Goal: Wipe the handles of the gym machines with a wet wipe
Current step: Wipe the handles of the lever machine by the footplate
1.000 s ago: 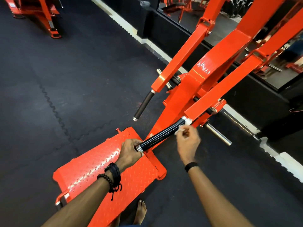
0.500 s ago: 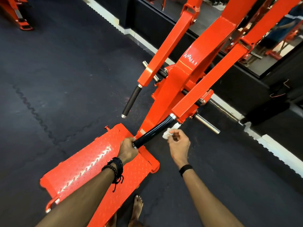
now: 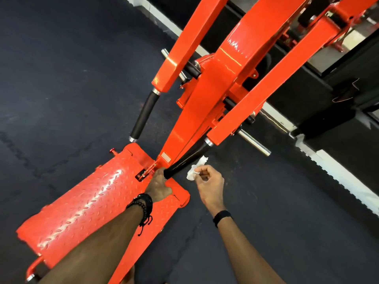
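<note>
While the left hand [image 3: 159, 186] grips the rigid black rubber handle's [image 3: 185, 160] free end, the right hand [image 3: 209, 181] pinches a limp crumpled white wet wipe [image 3: 194, 169] just beside it, judged best wrapped mid-grip.

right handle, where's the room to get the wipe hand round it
Free: the right handle's floor side, where the right hand holds the wipe just off it, below the chrome peg. Crowded: its lower end, gripped by the left hand, and the side against the orange post.
</note>
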